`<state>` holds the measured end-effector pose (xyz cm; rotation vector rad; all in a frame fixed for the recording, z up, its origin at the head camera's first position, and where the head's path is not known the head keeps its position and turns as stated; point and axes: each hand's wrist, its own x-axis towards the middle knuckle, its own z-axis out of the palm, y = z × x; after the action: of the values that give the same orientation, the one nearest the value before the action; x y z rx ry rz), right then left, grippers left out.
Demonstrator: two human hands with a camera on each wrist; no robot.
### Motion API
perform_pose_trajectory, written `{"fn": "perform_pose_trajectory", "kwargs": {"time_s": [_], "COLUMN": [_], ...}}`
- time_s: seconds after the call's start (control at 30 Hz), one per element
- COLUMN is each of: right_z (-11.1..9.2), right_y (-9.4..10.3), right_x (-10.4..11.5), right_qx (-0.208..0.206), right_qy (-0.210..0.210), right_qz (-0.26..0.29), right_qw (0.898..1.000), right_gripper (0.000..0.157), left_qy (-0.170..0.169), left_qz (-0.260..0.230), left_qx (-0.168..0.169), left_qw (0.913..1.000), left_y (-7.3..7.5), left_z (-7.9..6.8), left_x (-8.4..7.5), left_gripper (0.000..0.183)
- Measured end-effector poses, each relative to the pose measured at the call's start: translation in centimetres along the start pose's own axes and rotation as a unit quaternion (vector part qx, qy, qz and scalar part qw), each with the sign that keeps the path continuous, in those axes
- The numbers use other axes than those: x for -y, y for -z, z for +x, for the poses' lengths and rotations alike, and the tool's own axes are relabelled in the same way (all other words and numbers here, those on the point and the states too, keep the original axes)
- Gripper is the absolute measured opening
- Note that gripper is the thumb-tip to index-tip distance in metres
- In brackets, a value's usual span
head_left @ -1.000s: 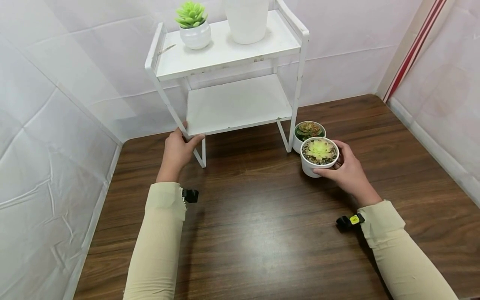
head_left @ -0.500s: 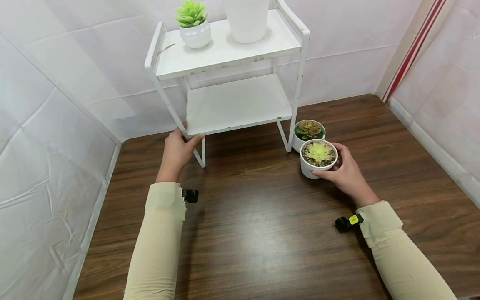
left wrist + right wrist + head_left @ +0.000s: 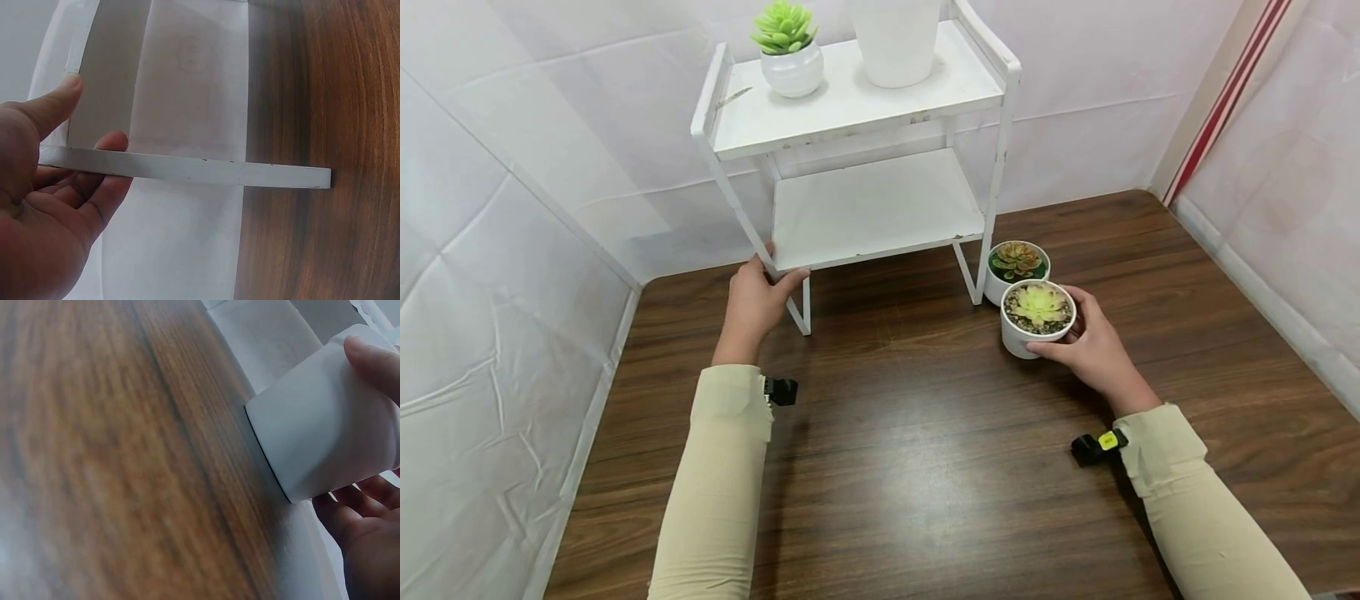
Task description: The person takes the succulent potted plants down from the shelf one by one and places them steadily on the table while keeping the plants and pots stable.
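Observation:
My left hand grips the lower left corner of a white two-tier shelf, thumb along the lower board's front edge. In the left wrist view its fingers curl round the shelf's side bar. On the right, my right hand holds a white pot with a pale green succulent in pebbly soil, thumb at the front and fingers round the far side. The right wrist view shows that pot's smooth wall, its base at the wooden surface. Just behind it stands another potted succulent, reddish-green, beside the shelf's right leg.
On the shelf's top tier stand a round white pot with a bright green succulent and a taller white pot, cut off by the frame. White sheeting walls the brown wooden table at the back and sides.
The pale green succulent's pot has come slightly down and nearer with my right hand, settling more upright. My left hand keeps its grip on the shelf.

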<state>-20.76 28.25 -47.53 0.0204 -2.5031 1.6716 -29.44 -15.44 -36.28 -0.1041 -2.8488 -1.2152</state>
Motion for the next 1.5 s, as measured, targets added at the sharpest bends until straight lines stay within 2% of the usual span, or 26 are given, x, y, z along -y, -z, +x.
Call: {"fn": "perform_pose_trajectory", "kwargs": {"time_s": [0.33,0.53,0.67,0.83,1.07,1.5], "right_z": [-0.1,-0.2,0.2,0.6,1.3,2.4], "right_y": [0.6,1.2,1.6,2.1,2.5,1.7], "right_x": [0.4,1.3,1.9,3.2,5.1,8.5], "right_qx": [0.021,0.005,-0.004,-0.013,-0.019,-0.032], "right_qy": [-0.01,-0.003,0.007,0.026,0.041,0.056], "right_qz": [-0.033,-0.062,-0.05,-0.044,-0.063,-0.067], "right_qw": [0.999,0.998,0.999,0.999,0.997,0.996], "right_gripper": [0.103,0.098,0.095,0.094,0.094,0.085], "left_qy": [-0.003,-0.004,-0.008,-0.011,-0.008,-0.003], "left_qz": [0.0,0.0,0.0,0.003,0.006,0.002], "left_qx": [0.002,0.001,-0.002,0.0,0.001,0.004], "left_qw": [1.0,1.0,1.0,0.9999,0.9999,1.0], "left_y": [0.1,0.1,0.1,0.1,0.1,0.1], "left_z": [-0.1,-0.1,-0.1,-0.2,-0.1,0.0], "left_x": [-0.2,-0.1,-0.1,-0.1,0.0,0.1], "left_gripper": [0.084,0.083,0.082,0.081,0.082,0.082]}}
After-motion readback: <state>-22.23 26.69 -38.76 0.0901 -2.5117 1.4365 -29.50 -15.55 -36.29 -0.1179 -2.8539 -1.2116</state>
